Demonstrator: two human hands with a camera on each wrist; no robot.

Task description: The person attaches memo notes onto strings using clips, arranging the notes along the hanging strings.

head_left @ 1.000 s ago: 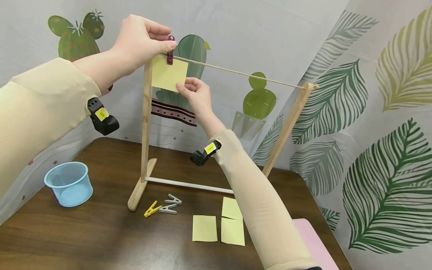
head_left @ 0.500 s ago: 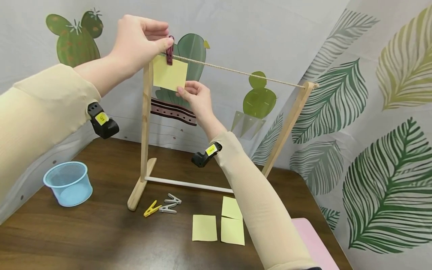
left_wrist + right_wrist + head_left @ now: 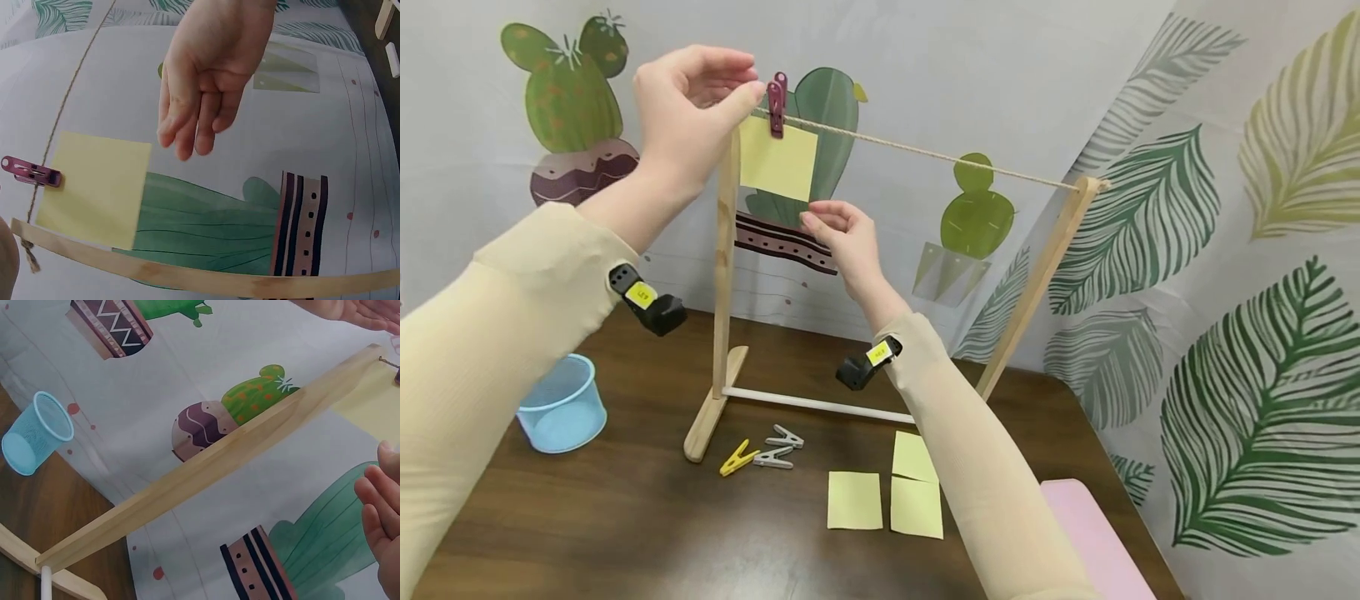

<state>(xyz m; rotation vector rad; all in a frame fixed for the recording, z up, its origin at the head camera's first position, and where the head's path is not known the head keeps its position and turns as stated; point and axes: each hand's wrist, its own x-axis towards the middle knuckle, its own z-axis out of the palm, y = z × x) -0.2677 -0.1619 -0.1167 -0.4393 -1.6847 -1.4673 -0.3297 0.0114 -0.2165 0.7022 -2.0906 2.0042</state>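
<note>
Two hands up at the line, neither holding anything. Left hand [image 3: 681, 108]: fingers loosely extended, thumb tip just beside the maroon clothespin [image 3: 777, 107]. Clothespin upright on the cord [image 3: 917, 152], gripping the top edge of the hung note [image 3: 778, 158], beside the left post [image 3: 724, 275]. Judgement: note a light, limp, dry paper, easily creased, apt to swing; best taken lightly by a lower corner between thumb and finger. Clothespin probably light, stiff plastic, sprung; squeeze at the upper handle ends. Cord likely gives under a pull. Right hand [image 3: 848, 246] just below the note's lower right corner, fingers softly bent, just clear of the paper in the left wrist view. Counts, left to right: one blue mesh basket [image 3: 565, 421]; two posts, counting the right post [image 3: 1037, 283]; four clothespins: one yellow clothespin [image 3: 736, 459] and two grey clothespins [image 3: 766, 459] on the table [image 3: 625, 533], the maroon one aloft; four yellow notes: one hung, three loose notes [image 3: 854, 500] lying flat; one pink item [image 3: 1086, 525], part hidden by the right sleeve [image 3: 992, 467].
</note>
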